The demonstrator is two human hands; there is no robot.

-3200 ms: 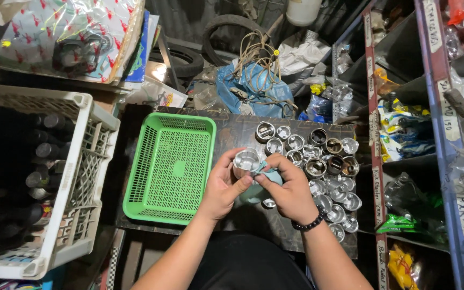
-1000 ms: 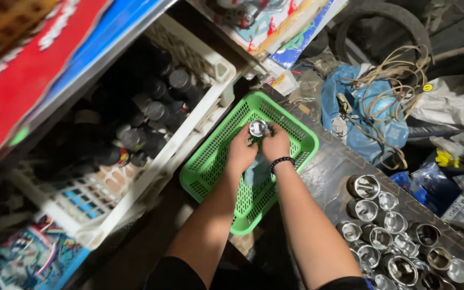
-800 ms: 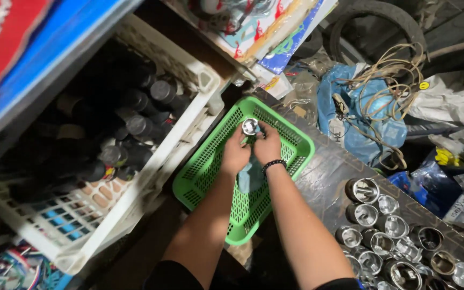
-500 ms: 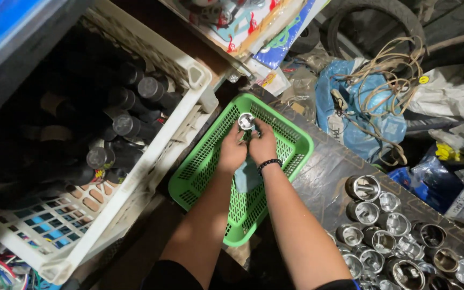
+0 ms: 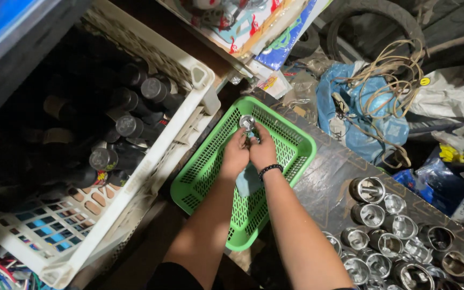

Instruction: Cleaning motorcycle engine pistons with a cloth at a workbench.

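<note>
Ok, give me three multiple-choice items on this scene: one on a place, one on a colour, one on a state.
1. Where is the small metal cylinder that both hands hold?
A. over the green basket
B. inside the white crate
C. among the metal cylinders on the table

2. What colour is the wristband on the right hand?
A. red
B. black
C. white

3. How is the left hand?
A. flat on the table
B. hanging free
C. closed on the small metal cylinder

Answers: 1 A, the part sits above the basket's mesh; 2 B, the band is dark; 3 C, its fingers wrap the part.
</note>
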